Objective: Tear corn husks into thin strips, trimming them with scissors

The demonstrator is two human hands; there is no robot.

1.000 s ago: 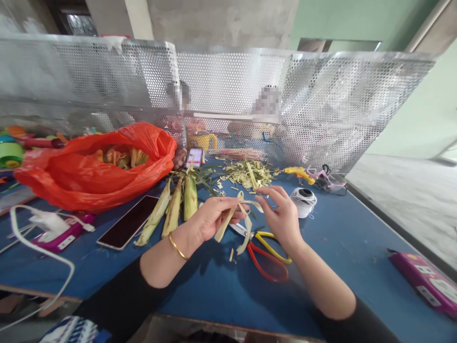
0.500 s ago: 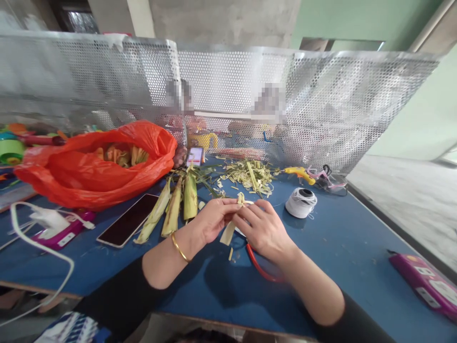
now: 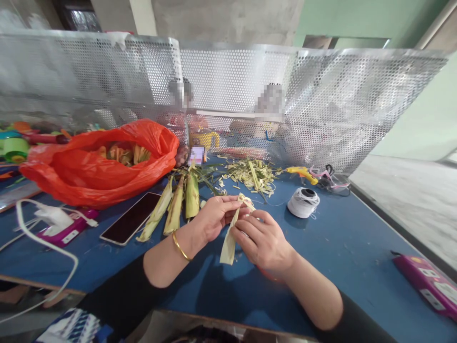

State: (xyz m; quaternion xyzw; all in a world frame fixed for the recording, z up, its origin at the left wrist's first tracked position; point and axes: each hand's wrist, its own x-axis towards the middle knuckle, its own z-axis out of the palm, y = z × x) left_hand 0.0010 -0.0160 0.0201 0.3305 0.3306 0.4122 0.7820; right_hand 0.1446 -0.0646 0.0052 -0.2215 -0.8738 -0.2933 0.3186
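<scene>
My left hand (image 3: 216, 216), a gold bangle on its wrist, pinches pale corn husk (image 3: 228, 245) between thumb and fingers, near its folded upper end. A long flat strip of this husk hangs down between the hands. My right hand (image 3: 266, 240) is closed beside it, with curled fingers at the husk's right edge and its upper end. Under the right palm shows a bit of red handle (image 3: 268, 275), mostly hidden; whether the hand touches it I cannot tell. Husk-covered corn ears (image 3: 192, 195) lie left of my hands. A white thread spool (image 3: 303, 202) stands to the right.
Husk scraps (image 3: 250, 176) are heaped beyond my hands. At left are a red plastic bag (image 3: 100, 186), a phone (image 3: 130, 219) and a purple power strip (image 3: 66, 228) with a white cable. A yellow tool (image 3: 302, 172) and glasses lie right. A perforated metal screen (image 3: 232, 81) backs the table.
The hanging husk strip now shows longer and lower between my hands. My right hand has shifted slightly down and away from the left fingertips, and covers more of the red handle.
</scene>
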